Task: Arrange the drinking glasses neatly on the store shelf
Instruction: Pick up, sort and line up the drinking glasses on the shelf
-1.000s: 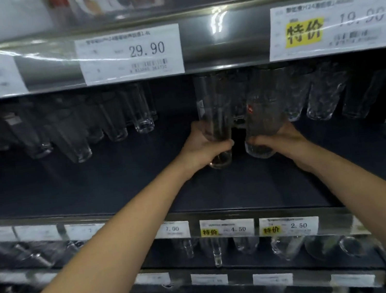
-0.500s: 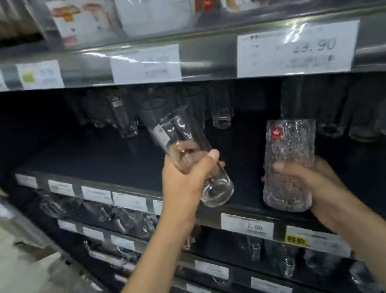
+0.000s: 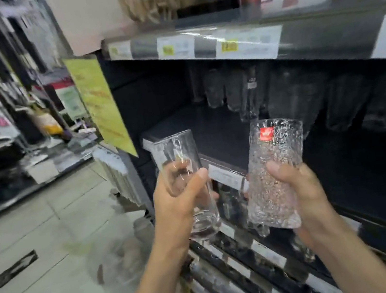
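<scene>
My left hand (image 3: pixel 178 200) grips a smooth clear tall glass (image 3: pixel 178 154), tilted slightly left, in front of the shelf's left end. My right hand (image 3: pixel 299 192) grips a textured crackle-pattern glass (image 3: pixel 273 158) with a red sticker near its rim. Both glasses are held out in the air, off the dark shelf (image 3: pixel 214 127). Several more glasses (image 3: pixel 236 90) stand at the back of that shelf, dim and blurred.
A yellow sign (image 3: pixel 100 103) hangs at the shelf's left end. Price-tag rails (image 3: pixel 221 44) run along the shelf edges above and below. Lower shelves (image 3: pixel 245 265) hold more glassware. A tiled floor (image 3: pixel 38 249) and another blurred display lie to the left.
Both hands pulled the two glasses off the shelf and toward me. My view swung left, toward the shelf's end and the aisle.
</scene>
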### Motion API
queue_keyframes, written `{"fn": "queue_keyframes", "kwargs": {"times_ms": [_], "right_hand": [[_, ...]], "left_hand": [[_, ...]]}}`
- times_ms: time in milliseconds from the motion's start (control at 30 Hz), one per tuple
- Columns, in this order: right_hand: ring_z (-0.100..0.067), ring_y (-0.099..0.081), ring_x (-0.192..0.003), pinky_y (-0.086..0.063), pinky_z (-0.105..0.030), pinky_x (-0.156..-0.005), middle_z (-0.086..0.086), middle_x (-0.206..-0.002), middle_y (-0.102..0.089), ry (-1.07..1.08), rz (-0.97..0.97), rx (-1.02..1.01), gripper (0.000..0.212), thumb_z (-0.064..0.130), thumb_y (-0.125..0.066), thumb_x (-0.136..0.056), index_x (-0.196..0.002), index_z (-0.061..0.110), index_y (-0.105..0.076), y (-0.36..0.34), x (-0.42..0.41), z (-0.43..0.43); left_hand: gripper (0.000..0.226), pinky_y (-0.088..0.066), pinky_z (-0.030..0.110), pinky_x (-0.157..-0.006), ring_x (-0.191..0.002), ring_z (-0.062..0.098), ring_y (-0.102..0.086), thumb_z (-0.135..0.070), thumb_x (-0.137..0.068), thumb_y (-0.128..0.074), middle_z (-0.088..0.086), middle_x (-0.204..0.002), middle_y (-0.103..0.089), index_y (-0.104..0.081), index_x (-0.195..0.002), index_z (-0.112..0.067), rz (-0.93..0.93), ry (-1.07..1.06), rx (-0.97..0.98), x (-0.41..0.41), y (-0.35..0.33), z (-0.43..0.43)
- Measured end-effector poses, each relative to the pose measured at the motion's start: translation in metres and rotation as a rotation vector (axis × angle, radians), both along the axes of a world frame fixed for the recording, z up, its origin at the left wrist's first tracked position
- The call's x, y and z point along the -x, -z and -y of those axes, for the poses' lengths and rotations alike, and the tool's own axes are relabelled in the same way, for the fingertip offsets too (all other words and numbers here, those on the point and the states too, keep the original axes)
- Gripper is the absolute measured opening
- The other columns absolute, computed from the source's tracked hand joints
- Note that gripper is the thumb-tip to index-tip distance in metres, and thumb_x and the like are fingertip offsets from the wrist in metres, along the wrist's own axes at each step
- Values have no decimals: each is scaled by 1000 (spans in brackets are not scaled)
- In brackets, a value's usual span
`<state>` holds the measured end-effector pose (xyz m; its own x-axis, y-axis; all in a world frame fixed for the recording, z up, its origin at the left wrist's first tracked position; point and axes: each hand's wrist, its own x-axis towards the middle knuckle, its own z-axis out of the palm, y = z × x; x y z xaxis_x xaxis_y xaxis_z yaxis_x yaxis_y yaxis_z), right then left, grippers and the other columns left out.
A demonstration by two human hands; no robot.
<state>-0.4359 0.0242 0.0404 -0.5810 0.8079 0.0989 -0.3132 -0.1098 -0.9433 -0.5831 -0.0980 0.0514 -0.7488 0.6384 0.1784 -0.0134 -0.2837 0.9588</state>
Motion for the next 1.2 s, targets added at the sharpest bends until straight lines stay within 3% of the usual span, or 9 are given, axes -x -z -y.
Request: {"fn": "queue_keyframes", "kwargs": {"times_ms": [200, 333, 500, 667, 733, 833, 933, 1067, 1200], "right_hand": [[-35, -69, -104, -51, -60, -96, -11, -112, -72, 23, 16, -7, 75, 49, -84, -55, -122, 21, -64, -4, 89, 16], [-34, -69, -106, -51, -59, -96, -9, -115, -72, 48, 26, -15, 65, 49, -79, -60, -120, 28, -64, -5, 124, 13], [-32, -70, -104, -50, -59, -97, -7, -113, -73, 122, 69, -65, 66, 51, -80, -59, -119, 29, -65, -10, 152, 2], [-29, -70, -104, -50, -59, -97, -5, -112, -73, 218, 104, -100, 62, 54, -77, -61, -118, 30, -66, -4, 173, -22], [-30, -66, -112, -49, -59, -98, -3, -121, -69, 265, 96, -69, 76, 64, -80, -55, -123, 35, -63, 2, 181, -30], [-29, -52, -131, -40, -60, -106, -1, -146, -51, 327, 110, 17, 120, 77, -83, -41, -145, 35, -42, 8, 193, -41], [-23, -50, -132, -37, -57, -110, 2, -148, -50, 415, 106, 40, 138, 78, -84, -32, -151, 29, -35, 10, 200, -50], [-16, -49, -127, -36, -44, -106, 8, -148, -46, 530, 90, 111, 129, 58, -88, -43, -154, 28, -29, 4, 199, -48], [-23, -57, -124, -41, -52, -107, 3, -139, -57, 689, 42, 111, 112, 60, -87, -43, -143, 31, -45, 6, 186, -31]], "left_hand": [[74, -56, 61, -82, -70, 34, -71, -50, -62, -79, 14, -96, -74, -53, -123, -18, 8, -6, 62, 91, -5, 17], [54, -60, 53, -77, -66, 31, -71, -39, -71, -77, 15, -94, -74, -56, -118, -20, -26, 70, 78, 138, -7, 13], [68, -60, 45, -73, -67, 31, -71, -46, -63, -79, 19, -95, -72, -55, -121, -19, -3, 164, 56, 180, -5, -11], [54, -60, 40, -68, -66, 30, -71, -31, -70, -79, 17, -87, -72, -55, -117, -19, 24, 265, 36, 213, -3, -47], [52, -60, 45, -71, -66, 32, -70, -29, -72, -78, 24, -92, -70, -55, -117, -16, 7, 295, 36, 223, -2, -63], [54, -56, 55, -78, -68, 35, -67, -33, -71, -79, 22, -93, -69, -54, -116, -15, 5, 353, 48, 238, 1, -87], [56, -54, 54, -73, -67, 35, -66, -35, -69, -79, 20, -90, -67, -54, -113, -12, 20, 431, 58, 249, 4, -109], [58, -55, 40, -65, -63, 28, -68, -31, -69, -85, 19, -84, -68, -52, -111, -7, 54, 531, 83, 251, 6, -131], [70, -57, 41, -64, -66, 30, -70, -46, -65, -77, 19, -80, -70, -55, -113, -1, 11, 662, 110, 247, 9, -142]]}}
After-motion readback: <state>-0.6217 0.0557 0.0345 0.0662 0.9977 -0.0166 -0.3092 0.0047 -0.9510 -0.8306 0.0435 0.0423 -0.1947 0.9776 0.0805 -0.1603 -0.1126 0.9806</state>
